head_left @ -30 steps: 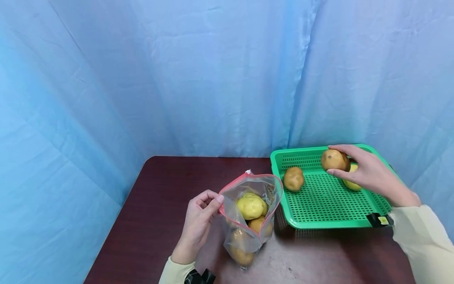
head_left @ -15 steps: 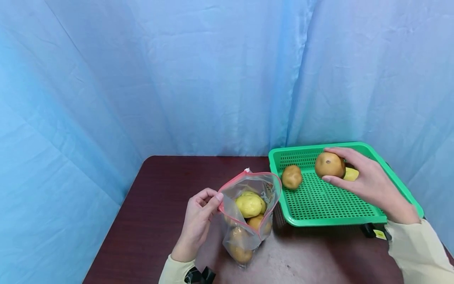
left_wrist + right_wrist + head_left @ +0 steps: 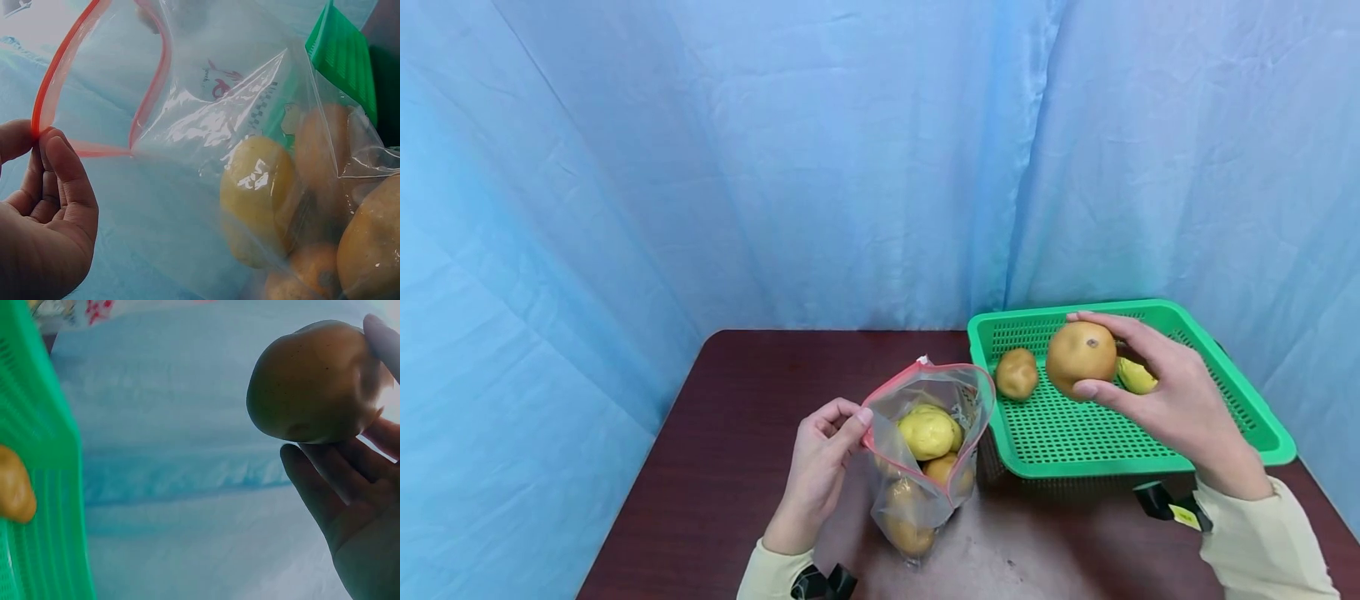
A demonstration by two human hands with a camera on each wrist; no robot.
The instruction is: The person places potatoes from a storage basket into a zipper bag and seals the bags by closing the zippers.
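My left hand (image 3: 824, 467) pinches the red zip edge of a clear zip bag (image 3: 913, 535) between thumb and fingers. The bag's mouth gapes; inside lie a yellow fruit (image 3: 927, 432) and several brown ones, seen closer in the left wrist view, where the yellow fruit (image 3: 256, 194) is oval and shiny. My right hand (image 3: 1180, 392) grips a round brown fruit (image 3: 1081, 358), pear-like with a dark end spot, raised over the green basket (image 3: 1097, 468). In the right wrist view, the brown fruit (image 3: 312, 384) sits between thumb and fingers; its exact kind is unclear.
Another brown fruit (image 3: 1017, 374) lies at the basket's left side, and a yellow fruit (image 3: 1137, 377) is partly hidden behind my right hand. The basket stands right of the bag on a dark table (image 3: 730, 417). Blue curtains (image 3: 850, 167) hang behind and at the left.
My right hand has moved left and nearer to me, bringing the brown fruit with it, away from the yellow fruit in the basket. My left hand keeps its pinch on the bag.
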